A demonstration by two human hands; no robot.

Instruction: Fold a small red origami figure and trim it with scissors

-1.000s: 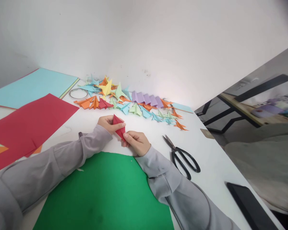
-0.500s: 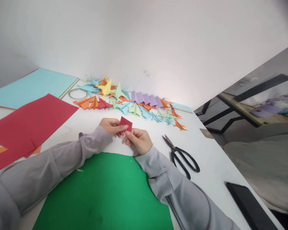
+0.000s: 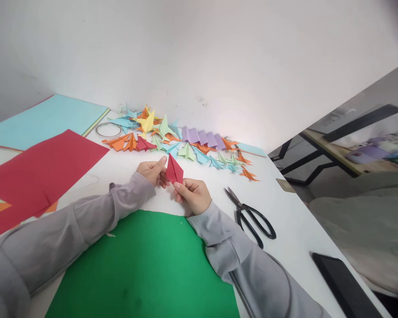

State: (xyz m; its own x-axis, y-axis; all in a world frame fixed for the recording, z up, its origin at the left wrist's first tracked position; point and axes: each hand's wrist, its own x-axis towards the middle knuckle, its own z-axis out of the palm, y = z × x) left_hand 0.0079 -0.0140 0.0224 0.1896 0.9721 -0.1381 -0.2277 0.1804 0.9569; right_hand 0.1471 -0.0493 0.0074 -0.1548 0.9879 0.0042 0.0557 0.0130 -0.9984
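Red folded paper (image 3: 175,170) partly hides the fingertips of the left hand (image 3: 149,172); I cannot tell whether they touch it, though that thumb stands apart, spread. Between the hands, the creased kite shape points towards eleven o'clock, its lower corner pinched by the right hand (image 3: 195,194). From it, origami pieces (image 3: 186,151) lie at twelve, scissors (image 3: 241,206) at four, sleeve-covered green paper (image 3: 142,265) at seven.

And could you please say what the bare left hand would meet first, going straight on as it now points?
The left hand would probably first meet the small red kite-shaped folded paper pinched in the right hand; depth is unclear, so they may already touch.
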